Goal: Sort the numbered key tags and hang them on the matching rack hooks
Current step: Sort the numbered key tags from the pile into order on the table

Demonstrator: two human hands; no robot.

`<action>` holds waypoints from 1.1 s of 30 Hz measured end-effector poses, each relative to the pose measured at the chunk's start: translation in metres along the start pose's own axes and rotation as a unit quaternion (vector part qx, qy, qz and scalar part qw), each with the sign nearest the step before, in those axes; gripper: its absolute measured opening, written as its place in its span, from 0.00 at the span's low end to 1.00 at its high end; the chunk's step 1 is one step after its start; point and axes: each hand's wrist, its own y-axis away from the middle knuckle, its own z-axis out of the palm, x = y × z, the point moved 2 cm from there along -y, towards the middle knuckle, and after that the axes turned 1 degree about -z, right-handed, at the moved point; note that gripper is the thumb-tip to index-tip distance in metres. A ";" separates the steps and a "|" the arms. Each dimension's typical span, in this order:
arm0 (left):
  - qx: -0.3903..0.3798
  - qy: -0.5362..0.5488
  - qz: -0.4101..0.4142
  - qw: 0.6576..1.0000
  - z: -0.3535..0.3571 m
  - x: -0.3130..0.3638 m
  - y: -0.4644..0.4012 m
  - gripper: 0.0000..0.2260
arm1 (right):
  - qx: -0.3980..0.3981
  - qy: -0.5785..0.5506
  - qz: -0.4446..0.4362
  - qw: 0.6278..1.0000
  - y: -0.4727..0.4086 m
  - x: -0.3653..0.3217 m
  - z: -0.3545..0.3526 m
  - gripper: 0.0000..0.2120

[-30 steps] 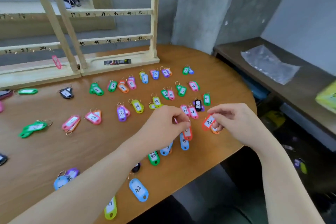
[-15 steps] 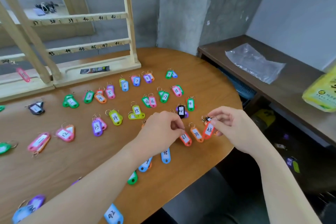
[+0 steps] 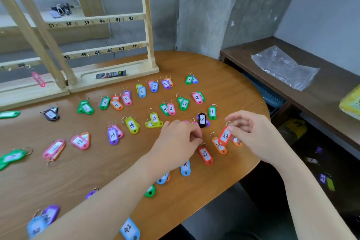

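At near right edge of wooden table (image 3: pixel 224 84): right hand (image 3: pixel 255 138) pinches red tag 23 (image 3: pixel 225 136) between thumb and forefinger, tag tilted, lower end over orange tag (image 3: pixel 219 146). Left hand (image 3: pixel 175 142) just left of it, fingers curled down onto table; whether they hold anything cannot be told. Red tag 37 (image 3: pixel 205 155) lies flat beside left fingertips. Numbered tags spread in paired rows across table. Wooden rack (image 3: pixel 93 19) stands at far left, hooks numbered.
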 end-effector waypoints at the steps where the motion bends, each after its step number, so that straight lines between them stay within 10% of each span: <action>1: 0.009 0.010 -0.004 1.000 -0.005 -0.004 0.003 0.02 | -0.005 0.004 -0.005 1.000 -0.001 -0.002 0.001 0.08; 33: 0.289 0.095 -0.296 0.906 -0.140 -0.183 0.226 0.08 | -0.261 0.083 -0.163 0.948 -0.050 -0.152 0.193 0.07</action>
